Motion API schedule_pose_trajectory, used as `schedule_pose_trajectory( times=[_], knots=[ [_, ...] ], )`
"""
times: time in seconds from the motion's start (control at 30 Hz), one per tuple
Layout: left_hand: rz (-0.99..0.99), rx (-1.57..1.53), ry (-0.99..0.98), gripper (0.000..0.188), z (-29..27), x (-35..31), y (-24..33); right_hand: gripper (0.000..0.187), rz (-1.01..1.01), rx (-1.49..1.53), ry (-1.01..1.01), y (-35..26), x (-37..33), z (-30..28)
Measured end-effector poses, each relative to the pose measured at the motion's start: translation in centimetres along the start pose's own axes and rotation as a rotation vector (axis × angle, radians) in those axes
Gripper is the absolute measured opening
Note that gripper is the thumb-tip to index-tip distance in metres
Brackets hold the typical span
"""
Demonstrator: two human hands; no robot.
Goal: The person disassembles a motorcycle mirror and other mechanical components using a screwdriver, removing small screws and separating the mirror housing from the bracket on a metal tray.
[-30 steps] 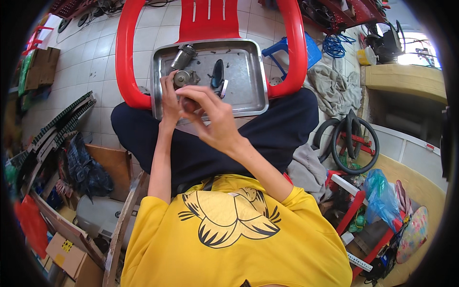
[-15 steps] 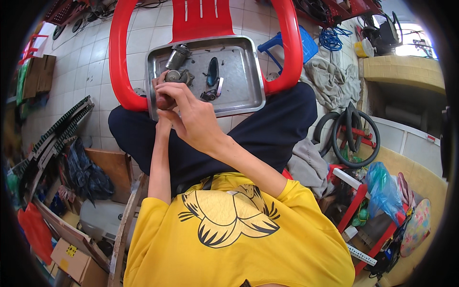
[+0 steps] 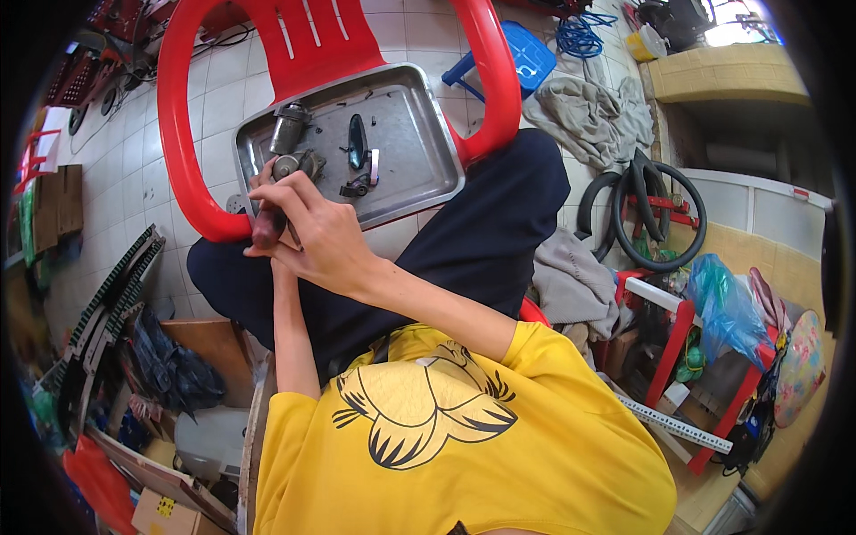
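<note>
Both my hands meet over the near left corner of a metal tray (image 3: 406, 192). My right hand (image 3: 323, 234) curls its fingers around a reddish-brown rounded handle (image 3: 266, 230); the tool's working end is hidden. My left hand (image 3: 265, 189) is mostly covered by the right, its fingers closed against a round-capped metal part (image 3: 287, 167). Just beyond stands a grey cylindrical metal part (image 3: 288, 131). To the right in the tray lie a dark oval piece (image 3: 358, 143), a small black part (image 3: 355, 185) and a pale strip (image 3: 374, 167), with several tiny pieces scattered around.
The tray rests on a red plastic armchair (image 3: 493, 89) in front of my knees. A blue stool (image 3: 526, 58), grey cloth (image 3: 593, 116) and black rubber tubes (image 3: 682, 254) are at the right. At the left are green-edged black strips (image 3: 111, 299) and cardboard boxes (image 3: 58, 205).
The view has shifted, so chair and tray appear farther left and slightly tilted. My hands stay together at the tray's near left corner, and the right fingers have shifted on the handle.
</note>
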State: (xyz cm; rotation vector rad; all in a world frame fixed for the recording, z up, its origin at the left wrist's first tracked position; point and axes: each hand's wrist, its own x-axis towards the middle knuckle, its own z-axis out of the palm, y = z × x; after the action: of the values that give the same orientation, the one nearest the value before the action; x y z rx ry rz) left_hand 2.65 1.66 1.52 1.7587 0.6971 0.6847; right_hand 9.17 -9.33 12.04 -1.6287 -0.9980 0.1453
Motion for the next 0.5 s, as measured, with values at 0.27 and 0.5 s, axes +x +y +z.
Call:
schedule_pose_trajectory(
  times=[0.27,0.5],
  knots=[
    [0.163,0.341,0.111,0.043,1.0,0.1,0.8,0.049,-0.101,-0.031,0.009,0.8,-0.2,1.2],
    [0.109,0.383,0.052,0.049,0.6,-0.2,1.4,0.044,-0.069,0.028,-0.082,1.7,-0.2,0.5]
  ],
)
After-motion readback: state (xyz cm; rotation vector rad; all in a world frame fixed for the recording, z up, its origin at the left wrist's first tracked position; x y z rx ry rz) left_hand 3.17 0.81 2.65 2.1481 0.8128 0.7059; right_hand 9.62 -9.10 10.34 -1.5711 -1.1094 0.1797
